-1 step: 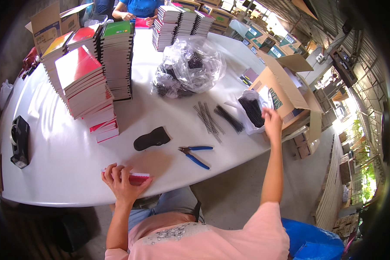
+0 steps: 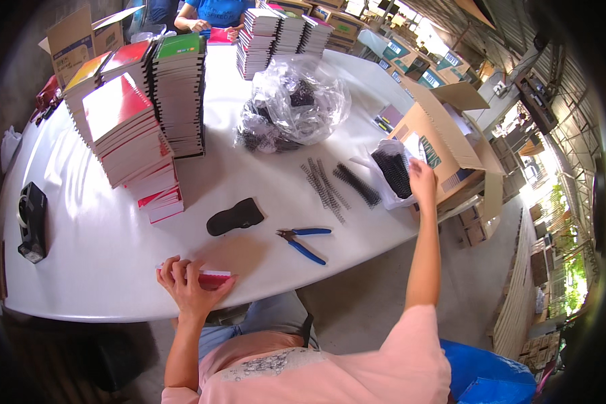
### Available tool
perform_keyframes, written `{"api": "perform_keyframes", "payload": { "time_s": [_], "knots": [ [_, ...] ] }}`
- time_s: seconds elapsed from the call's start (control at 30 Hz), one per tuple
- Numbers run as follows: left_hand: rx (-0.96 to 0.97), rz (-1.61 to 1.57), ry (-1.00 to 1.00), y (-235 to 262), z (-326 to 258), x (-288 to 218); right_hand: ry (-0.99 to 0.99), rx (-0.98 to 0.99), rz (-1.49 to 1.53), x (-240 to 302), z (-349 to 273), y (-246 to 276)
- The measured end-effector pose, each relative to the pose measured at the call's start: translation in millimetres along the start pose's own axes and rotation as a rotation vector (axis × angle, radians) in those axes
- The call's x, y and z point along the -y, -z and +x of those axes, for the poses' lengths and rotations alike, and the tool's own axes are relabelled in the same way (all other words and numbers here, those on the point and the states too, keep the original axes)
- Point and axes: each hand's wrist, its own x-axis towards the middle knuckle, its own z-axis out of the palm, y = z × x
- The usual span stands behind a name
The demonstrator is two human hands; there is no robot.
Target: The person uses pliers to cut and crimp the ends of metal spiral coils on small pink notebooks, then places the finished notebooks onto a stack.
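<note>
My left hand [image 2: 190, 283] is closed round a red-covered notebook [image 2: 215, 278] at the table's front edge, its punched white page edge facing up. Out to the right, my right hand [image 2: 422, 182] has its fingers drawn together at the rim of a clear plastic bag [image 2: 382, 195]. Inside that bag lie black binding coils [image 2: 390, 172]. What the right fingers hold, if anything, cannot be made out. Loose wire coils [image 2: 324, 192] and a bundle of black coils [image 2: 357, 184] lie left of the bag. Blue-handled cutting pliers [image 2: 305, 244] rest between my hands, with a black pouch-like item [image 2: 236, 217] beyond.
Tall stacks of notebooks [image 2: 124, 135] stand at the left, more [image 2: 259, 44] at the back. A large plastic bag of coils [image 2: 296, 104] sits mid-table. An open carton [image 2: 444, 135] is at the right, a black tape dispenser [image 2: 31, 222] far left. A co-worker [image 2: 215, 17] handles a red notebook opposite.
</note>
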Motion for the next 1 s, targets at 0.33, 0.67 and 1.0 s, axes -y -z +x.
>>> {"api": "perform_keyframes", "payload": {
  "time_s": [0.33, 0.67, 1.0],
  "knots": [
    [-0.008, 0.072, -0.036, -3, 5, 3, -0.297, 0.421, -0.497, -34, 56, -70],
    [-0.05, 0.07, -0.02, 4, 6, -2, -0.049, 0.304, -0.332, 69, 71, -14],
    [-0.011, 0.039, -0.016, 9, 7, 12, 0.033, 0.456, -0.331, 114, -36, -131]
  ]
}}
